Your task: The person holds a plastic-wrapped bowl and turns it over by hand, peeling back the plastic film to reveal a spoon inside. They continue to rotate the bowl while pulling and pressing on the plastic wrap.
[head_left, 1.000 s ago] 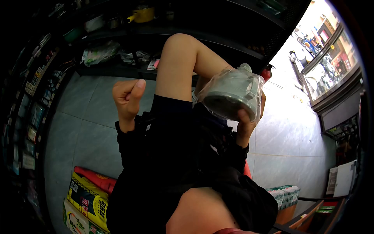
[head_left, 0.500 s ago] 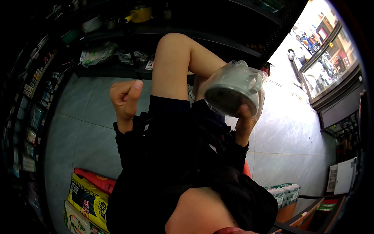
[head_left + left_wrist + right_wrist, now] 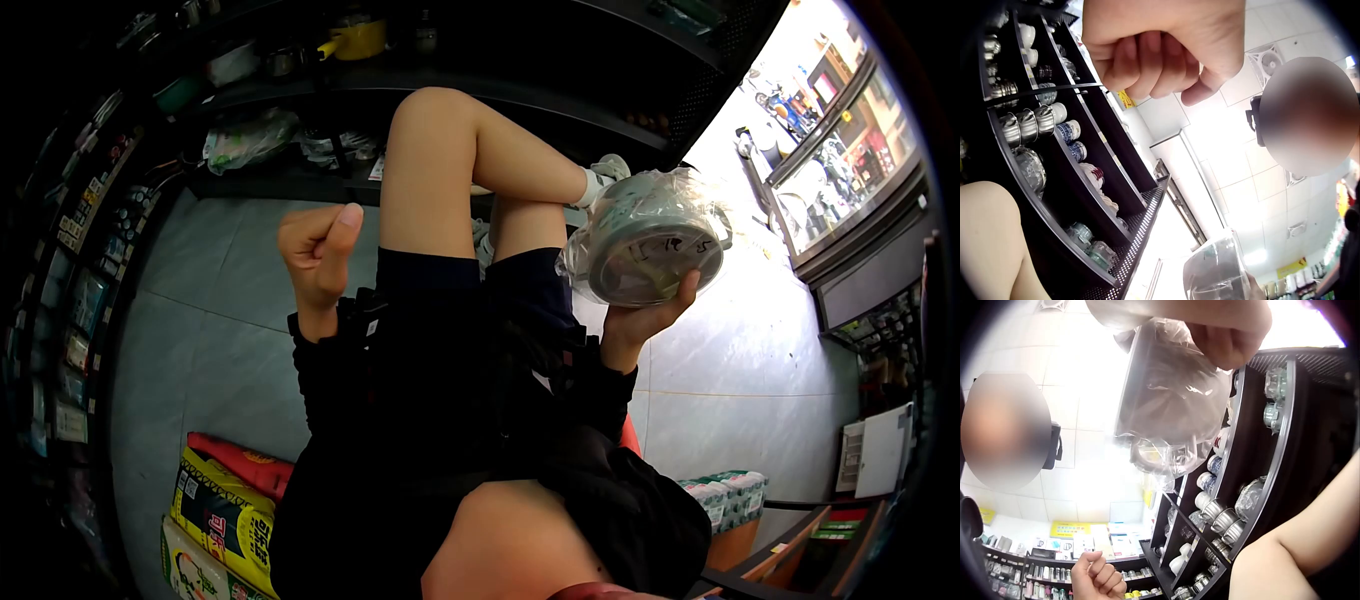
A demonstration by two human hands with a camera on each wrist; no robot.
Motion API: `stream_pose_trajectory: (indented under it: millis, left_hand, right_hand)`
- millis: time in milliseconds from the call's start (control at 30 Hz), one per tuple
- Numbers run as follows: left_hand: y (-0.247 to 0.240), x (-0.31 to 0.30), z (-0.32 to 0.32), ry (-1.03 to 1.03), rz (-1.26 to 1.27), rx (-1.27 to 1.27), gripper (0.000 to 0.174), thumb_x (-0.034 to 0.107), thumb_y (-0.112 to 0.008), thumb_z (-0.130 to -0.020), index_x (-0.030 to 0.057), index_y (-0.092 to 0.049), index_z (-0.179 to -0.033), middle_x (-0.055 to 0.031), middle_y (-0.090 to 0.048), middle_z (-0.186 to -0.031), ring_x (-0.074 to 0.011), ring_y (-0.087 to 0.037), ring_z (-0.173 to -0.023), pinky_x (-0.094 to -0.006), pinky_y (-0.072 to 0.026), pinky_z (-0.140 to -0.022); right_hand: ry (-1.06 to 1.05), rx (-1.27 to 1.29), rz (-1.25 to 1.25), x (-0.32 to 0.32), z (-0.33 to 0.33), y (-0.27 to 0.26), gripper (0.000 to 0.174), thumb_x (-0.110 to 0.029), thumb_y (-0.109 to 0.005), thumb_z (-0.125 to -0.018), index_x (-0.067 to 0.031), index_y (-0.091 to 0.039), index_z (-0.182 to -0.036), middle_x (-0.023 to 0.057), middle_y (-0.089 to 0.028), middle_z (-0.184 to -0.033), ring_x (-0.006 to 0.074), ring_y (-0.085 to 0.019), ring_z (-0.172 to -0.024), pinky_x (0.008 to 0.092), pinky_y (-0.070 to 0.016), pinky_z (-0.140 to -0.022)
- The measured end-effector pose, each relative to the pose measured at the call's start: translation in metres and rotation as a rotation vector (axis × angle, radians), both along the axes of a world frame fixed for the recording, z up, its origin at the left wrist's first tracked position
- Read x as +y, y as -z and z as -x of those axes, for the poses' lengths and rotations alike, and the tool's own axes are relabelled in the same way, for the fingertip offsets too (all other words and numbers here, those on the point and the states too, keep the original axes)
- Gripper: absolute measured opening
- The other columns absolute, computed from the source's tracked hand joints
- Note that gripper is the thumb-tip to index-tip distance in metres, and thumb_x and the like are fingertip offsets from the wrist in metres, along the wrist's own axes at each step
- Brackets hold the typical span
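Note:
On the right in the head view is a round grey pot (image 3: 655, 262) wrapped in clear plastic, its flat base tilted up toward the head, with dark handwritten marks on it. My right hand (image 3: 645, 318) grips it from below, thumb against the base's edge and the other fingers hidden behind. A loop handle shows through the plastic of the pot (image 3: 1166, 394) in the right wrist view. My left hand (image 3: 320, 255) is raised well to the left of the pot, fingers curled into the palm and holding nothing; the left wrist view shows the same curled hand (image 3: 1160, 50).
Black shelves (image 3: 500, 100) with pots and bagged goods stand ahead and along the left. Bent legs (image 3: 430, 180) lie between the hands. Colourful bags (image 3: 230, 510) are on the floor at the lower left, wrapped packs (image 3: 725, 500) at the lower right. A glass door (image 3: 850, 150) stands beyond.
The right hand has turned the pot and moved it slightly right, so its base now faces the head and the marks show. The left hand has stayed curled, shifting slightly left.

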State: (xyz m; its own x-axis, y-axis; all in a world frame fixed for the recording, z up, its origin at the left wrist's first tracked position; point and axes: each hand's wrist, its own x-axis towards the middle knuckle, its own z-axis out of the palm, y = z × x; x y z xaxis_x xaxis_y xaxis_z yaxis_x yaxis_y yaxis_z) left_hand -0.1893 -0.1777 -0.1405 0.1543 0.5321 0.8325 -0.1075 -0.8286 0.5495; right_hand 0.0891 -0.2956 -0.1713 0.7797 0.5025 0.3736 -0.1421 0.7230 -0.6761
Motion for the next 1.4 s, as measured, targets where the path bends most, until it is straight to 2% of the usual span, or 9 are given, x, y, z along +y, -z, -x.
stream_pose_trajectory:
  millis: [200, 300, 533, 867, 967, 1067, 1100, 1200, 1400]
  left_hand:
    - [-0.001, -0.002, 0.000, -0.013, 0.013, 0.007, 0.039, 0.006, -0.048, -0.086, 0.0054, -0.023, -0.056, 0.0014, -0.024, -0.049, -0.0070, -0.018, -0.045, -0.0297, -0.0117, -0.045]
    - [-0.001, -0.002, 0.000, -0.009, 0.020, 0.004, 0.039, 0.006, -0.048, -0.086, 0.0052, -0.023, -0.056, 0.0014, -0.024, -0.049, -0.0069, -0.018, -0.045, -0.0297, -0.0117, -0.045]
    - [0.001, -0.001, 0.001, -0.020, 0.032, -0.003, 0.039, 0.007, -0.048, -0.086, 0.0052, -0.023, -0.056, 0.0017, -0.024, -0.048, -0.0066, -0.018, -0.045, -0.0293, -0.0116, -0.045]
    - [0.000, -0.001, -0.005, -0.011, 0.053, -0.039, 0.044, 0.006, -0.056, -0.085, 0.0057, -0.024, -0.055, 0.0038, -0.025, -0.049, -0.0048, -0.019, -0.046, -0.0285, -0.0116, -0.045]
    - [-0.006, -0.006, -0.005, 0.003, 0.128, 0.113, 0.035, 0.013, -0.051, -0.088, 0.0073, -0.032, -0.059, 0.0040, -0.030, -0.053, -0.0042, -0.024, -0.049, -0.0266, -0.0152, -0.046]
    - [-0.009, -0.010, -0.017, 0.173, 0.280, 0.098, 0.029, 0.017, -0.059, -0.086, 0.0050, -0.042, -0.066, 0.0046, -0.038, -0.057, -0.0032, -0.032, -0.054, -0.0223, -0.0244, -0.051]
    - [-0.008, -0.010, -0.022, 0.204, 0.312, 0.125, 0.026, 0.017, -0.059, -0.085, 0.0052, -0.044, -0.069, 0.0044, -0.040, -0.058, -0.0031, -0.034, -0.055, -0.0217, -0.0258, -0.052]
    - [-0.003, -0.007, -0.034, 0.341, 0.411, 0.193, 0.016, 0.018, -0.061, -0.084, 0.0055, -0.051, -0.083, 0.0028, -0.049, -0.066, -0.0034, -0.042, -0.061, -0.0199, -0.0318, -0.057]
    - [-0.003, -0.005, -0.050, 0.268, 0.281, 0.187, 0.019, 0.018, -0.065, -0.083, 0.0058, -0.060, -0.097, 0.0004, -0.061, -0.080, -0.0090, -0.057, -0.072, -0.0215, -0.0430, -0.064]
  right_hand:
    - [-0.063, 0.006, -0.026, -0.001, -0.005, 0.008, 0.071, -0.054, -0.041, -0.086, -0.0077, -0.031, -0.139, 0.0167, -0.042, -0.134, 0.0321, -0.046, -0.122, 0.0471, -0.0462, -0.096]
    - [-0.039, 0.095, -0.052, -0.002, 0.000, 0.004, 0.068, -0.051, -0.046, -0.087, -0.0026, -0.039, -0.133, 0.0141, -0.048, -0.127, 0.0276, -0.048, -0.117, 0.0420, -0.0424, -0.096]
    - [-0.257, 0.215, -0.093, -0.006, -0.005, -0.009, 0.059, -0.048, -0.033, -0.094, -0.0115, -0.031, -0.140, 0.0136, -0.040, -0.137, 0.0307, -0.045, -0.124, 0.0473, -0.0456, -0.097]
    - [-0.077, 0.168, 0.049, -0.014, -0.008, -0.016, 0.075, -0.057, -0.037, -0.087, -0.0076, -0.026, -0.143, 0.0189, -0.039, -0.137, 0.0357, -0.044, -0.123, 0.0510, -0.0420, -0.098]
    - [-0.157, 0.190, 0.022, -0.015, -0.013, -0.006, 0.072, -0.053, -0.046, -0.087, -0.0045, -0.032, -0.138, 0.0168, -0.045, -0.131, 0.0315, -0.048, -0.119, 0.0450, -0.0426, -0.098]
    - [-0.144, -0.029, 0.166, -0.013, 0.003, -0.010, 0.067, -0.047, -0.053, -0.088, -0.0026, -0.038, -0.135, 0.0158, -0.050, -0.126, 0.0261, -0.052, -0.115, 0.0379, -0.0445, -0.096]
    - [-0.175, -0.087, 0.230, -0.010, 0.004, -0.006, 0.066, -0.050, -0.047, -0.091, -0.0040, -0.036, -0.137, 0.0149, -0.047, -0.130, 0.0272, -0.049, -0.120, 0.0393, -0.0433, -0.098]
    - [-0.203, -0.159, 0.326, -0.001, 0.017, -0.008, 0.068, -0.051, -0.049, -0.090, -0.0032, -0.036, -0.137, 0.0154, -0.048, -0.128, 0.0252, -0.049, -0.119, 0.0361, -0.0431, -0.098]
    - [-0.181, -0.445, 0.423, 0.001, 0.038, -0.020, 0.070, -0.047, -0.060, -0.086, 0.0014, -0.040, -0.132, 0.0144, -0.050, -0.122, 0.0221, -0.048, -0.115, 0.0341, -0.0357, -0.099]
